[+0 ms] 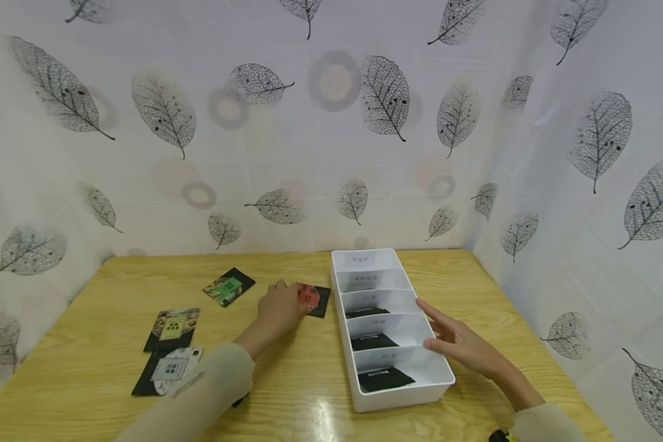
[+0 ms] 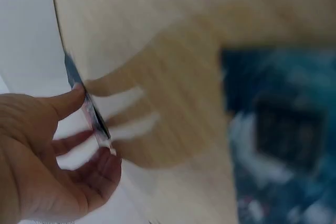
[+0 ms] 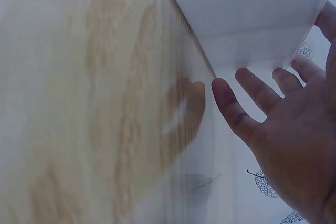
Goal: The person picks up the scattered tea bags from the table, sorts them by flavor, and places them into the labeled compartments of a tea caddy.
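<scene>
My left hand [image 1: 279,307] pinches a flat black packet with a red label [image 1: 309,297] just left of the white divided box [image 1: 350,402]. In the left wrist view, thumb and fingers hold this packet [image 2: 94,114] by its edges, and it is seen nearly edge-on. My right hand [image 1: 464,344] is at the box's right side, its thumb and fingertips at the rim. The right wrist view shows those fingers [image 3: 257,90] spread and fairly straight against the box's outer wall [image 3: 252,19]. Dark packets [image 1: 383,379] lie in the three nearest compartments, below handwritten labels.
On the wooden table [image 1: 287,393] at left lie a green-labelled packet [image 1: 229,286], a yellow-labelled one [image 1: 171,328] and a grey-white one [image 1: 171,370]. Another dark packet is mostly hidden under the left sleeve [image 1: 210,387]. Leaf-patterned curtains [image 1: 309,153] border the table's back and right.
</scene>
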Demonstrator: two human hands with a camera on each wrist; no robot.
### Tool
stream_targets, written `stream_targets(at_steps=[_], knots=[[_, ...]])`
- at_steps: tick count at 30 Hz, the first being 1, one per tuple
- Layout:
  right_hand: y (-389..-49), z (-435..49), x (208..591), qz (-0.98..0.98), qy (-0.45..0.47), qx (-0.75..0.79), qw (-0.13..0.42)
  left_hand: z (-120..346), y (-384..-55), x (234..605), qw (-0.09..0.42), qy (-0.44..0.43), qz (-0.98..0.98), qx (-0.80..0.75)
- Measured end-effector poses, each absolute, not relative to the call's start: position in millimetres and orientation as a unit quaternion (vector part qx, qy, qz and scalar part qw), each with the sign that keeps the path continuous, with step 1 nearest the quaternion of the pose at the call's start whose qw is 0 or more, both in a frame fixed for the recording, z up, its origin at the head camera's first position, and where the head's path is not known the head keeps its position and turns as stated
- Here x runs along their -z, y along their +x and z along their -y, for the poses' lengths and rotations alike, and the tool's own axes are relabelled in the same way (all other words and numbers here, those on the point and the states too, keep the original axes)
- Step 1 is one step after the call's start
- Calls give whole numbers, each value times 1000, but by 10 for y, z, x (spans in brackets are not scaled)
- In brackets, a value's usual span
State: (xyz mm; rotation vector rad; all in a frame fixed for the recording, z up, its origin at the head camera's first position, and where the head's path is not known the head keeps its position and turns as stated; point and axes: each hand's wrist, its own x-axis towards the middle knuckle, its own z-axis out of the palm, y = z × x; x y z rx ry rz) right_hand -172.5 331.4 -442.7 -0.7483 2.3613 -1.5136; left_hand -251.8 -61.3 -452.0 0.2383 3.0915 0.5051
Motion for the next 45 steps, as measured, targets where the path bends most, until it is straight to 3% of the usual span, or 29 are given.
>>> stream_targets(at_steps=[21,34,45], knots=[[-1707,-3300,4422,-811,-242,518,125,736,-2787,4510,15,134,-963,-234],[-1712,-3302,4426,-802,-259,524,126,694,-2751,4501,37,86,-978,-185],[-1715,-3305,4421,-807,-260,517,117,723,-2815,4460,17,87,-953,-291]])
